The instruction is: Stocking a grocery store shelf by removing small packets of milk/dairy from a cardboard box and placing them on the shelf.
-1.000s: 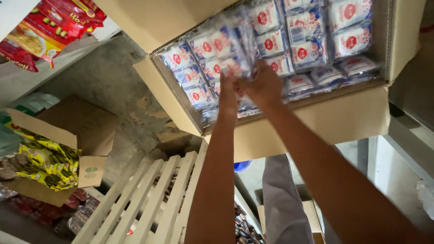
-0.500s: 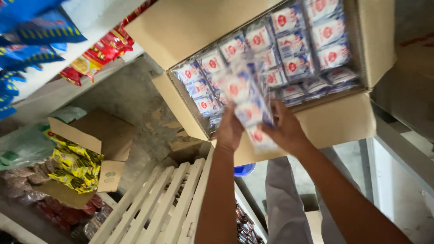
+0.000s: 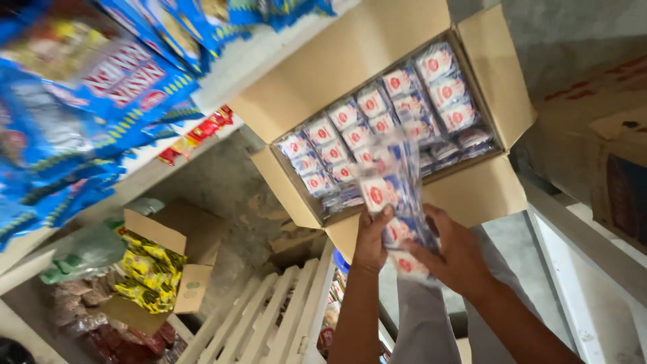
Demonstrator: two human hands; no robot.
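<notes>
Both my hands are on one strip of sachets (image 3: 391, 202), white-and-blue packets with a red round mark, joined in a column. My left hand (image 3: 372, 237) is closed on the strip's left edge, thumb over the front of a packet, fingers curled behind. My right hand (image 3: 453, 255) is wrapped round the lower right part, fingers folded on the bottom packets. The strip hangs in front of the open cardboard box (image 3: 472, 195), overlapping its near wall and lower flap; its top end reaches up over the box's opening.

Inside the box: rows of the same sachets (image 3: 377, 114), packed close, filling it wall to wall. The strip I hold covers part of the middle rows, so I cannot tell how those lie.

Left of the box: a white shelf edge (image 3: 263, 57) with blue snack bags (image 3: 94, 114) hanging over it, and red packets (image 3: 202, 131) just below.
Below-left of the box: a smaller open carton (image 3: 176, 249) with yellow bags (image 3: 151, 273) in it.
Directly below the box: a white slatted crate (image 3: 269, 323), partly hidden by my left forearm.
Right of the box: another brown carton (image 3: 617, 175), cut off by the frame.
</notes>
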